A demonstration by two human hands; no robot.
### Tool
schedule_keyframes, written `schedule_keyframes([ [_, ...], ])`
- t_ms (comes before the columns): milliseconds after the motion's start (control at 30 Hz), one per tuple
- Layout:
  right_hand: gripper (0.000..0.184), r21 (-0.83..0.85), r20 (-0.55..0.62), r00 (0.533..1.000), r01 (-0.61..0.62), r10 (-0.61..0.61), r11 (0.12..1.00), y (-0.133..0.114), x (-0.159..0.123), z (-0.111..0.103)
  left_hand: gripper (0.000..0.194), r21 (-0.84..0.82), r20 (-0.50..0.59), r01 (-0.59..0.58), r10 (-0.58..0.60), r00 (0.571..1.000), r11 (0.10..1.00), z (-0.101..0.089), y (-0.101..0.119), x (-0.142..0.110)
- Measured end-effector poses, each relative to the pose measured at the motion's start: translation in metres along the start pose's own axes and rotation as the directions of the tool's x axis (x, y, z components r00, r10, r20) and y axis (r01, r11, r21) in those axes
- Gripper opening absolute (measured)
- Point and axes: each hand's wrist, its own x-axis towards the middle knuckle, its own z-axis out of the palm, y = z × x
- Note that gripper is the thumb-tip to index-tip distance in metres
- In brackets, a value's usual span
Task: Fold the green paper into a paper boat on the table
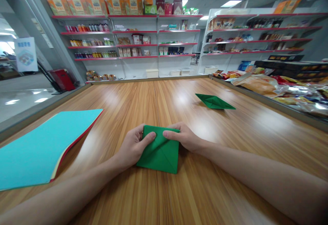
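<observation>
Wood-grain table [123,105] — turquoise-topped paper stack [48,143] at left, folded green paper shape [215,102] farther right.

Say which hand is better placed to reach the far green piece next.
Right hand, probably: the far green piece lies nearer it than the left hand, though both hold the green square.

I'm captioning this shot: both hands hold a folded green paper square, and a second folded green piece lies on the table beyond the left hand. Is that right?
Not quite: the head view shows the second folded green piece on the table beyond the right hand, not the left hand. Both hands do hold the folded green paper square.
</observation>
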Motion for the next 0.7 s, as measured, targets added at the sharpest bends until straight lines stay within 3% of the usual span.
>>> schedule_keyframes([
  [700,0.044,0.089,0.089,0.996,-0.006,-0.002,0.996,-0.0009,-0.0063,0.0029,0.025,-0.048,0.023,0.006,-0.005,1.0,0.999,0.0004,-0.001,-0.0021],
])
